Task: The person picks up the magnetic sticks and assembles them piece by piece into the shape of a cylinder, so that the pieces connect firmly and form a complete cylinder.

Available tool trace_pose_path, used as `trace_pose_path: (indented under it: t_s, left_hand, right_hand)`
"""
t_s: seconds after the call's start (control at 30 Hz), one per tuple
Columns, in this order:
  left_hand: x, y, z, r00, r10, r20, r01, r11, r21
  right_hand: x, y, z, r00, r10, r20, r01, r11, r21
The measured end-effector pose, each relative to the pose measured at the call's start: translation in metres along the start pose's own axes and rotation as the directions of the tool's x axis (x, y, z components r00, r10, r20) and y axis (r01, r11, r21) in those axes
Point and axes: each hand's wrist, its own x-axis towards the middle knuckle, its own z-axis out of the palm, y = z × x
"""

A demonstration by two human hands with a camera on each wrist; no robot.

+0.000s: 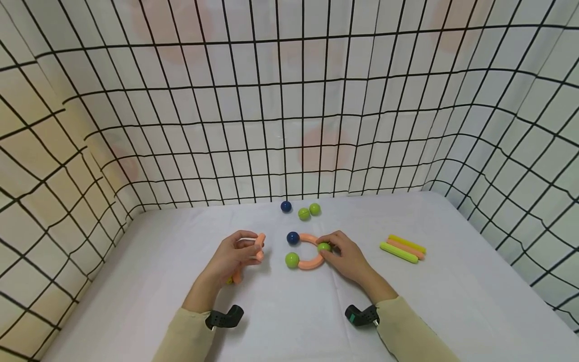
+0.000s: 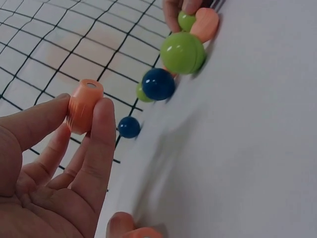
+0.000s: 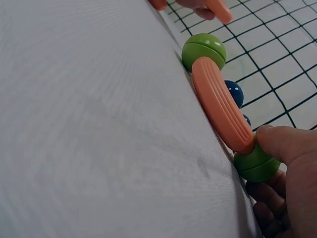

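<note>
My left hand [image 1: 228, 259] pinches a short orange curved rod [image 2: 85, 110] between thumb and fingers, lifted above the white table; a grey disc shows in its end. My right hand [image 1: 350, 256] pinches a green ball [image 3: 256, 166] at the right side of a C-shaped chain on the table. From that ball, one orange curved rod [image 1: 308, 237] runs to a dark blue ball [image 1: 293, 238]. Another orange curved rod [image 3: 220, 106] runs to a second green ball [image 1: 292, 260]. The chain's gap faces my left hand.
Behind the chain lie a dark blue ball [image 1: 286, 206] and two green balls [image 1: 309, 211]. Yellow, orange and lime straight sticks [image 1: 402, 249] lie side by side at the right. Orange and yellow pieces [image 1: 237, 276] sit partly hidden below my left hand. Black netting [image 1: 307, 115] encloses the table.
</note>
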Motion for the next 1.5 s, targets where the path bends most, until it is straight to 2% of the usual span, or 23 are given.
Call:
trace_pose_path:
  t_s: [0.1,0.33,0.57,0.87,1.2,1.37,1.5]
  left_hand:
    - [0.0,-0.002,0.006,1.0,0.0,-0.009,0.0,1.0,0.011]
    - [0.002,-0.007,0.019,1.0,0.02,0.015,-0.019,0.999,-0.045]
    - [0.003,-0.012,0.029,0.997,0.043,0.06,-0.045,0.999,0.028]
    - [0.005,-0.01,0.041,1.0,0.009,-0.002,-0.009,0.996,0.092]
    - [0.013,-0.01,0.048,1.0,-0.002,-0.025,0.005,0.988,0.154]
    - [0.019,-0.01,0.051,0.999,-0.031,-0.032,0.035,0.986,0.166]
    - [0.022,-0.009,0.054,0.999,-0.031,-0.034,0.036,0.988,0.151]
  right_hand:
    - [0.0,0.0,0.0,1.0,0.001,0.002,-0.001,1.0,-0.006]
    - [-0.001,-0.001,-0.001,1.0,-0.001,0.013,0.001,1.0,-0.001]
    - [-0.001,0.0,0.0,1.0,-0.006,0.008,0.006,1.0,-0.008]
    - [0.0,-0.003,-0.001,1.0,0.005,0.007,-0.005,1.0,-0.024]
    - [-0.001,0.0,0.001,1.0,0.012,0.011,-0.012,1.0,-0.018]
    - [0.0,-0.001,0.0,1.0,0.017,0.014,-0.017,1.0,-0.015]
    - [0.0,-0.002,0.0,1.0,0.019,0.015,-0.019,0.999,-0.027]
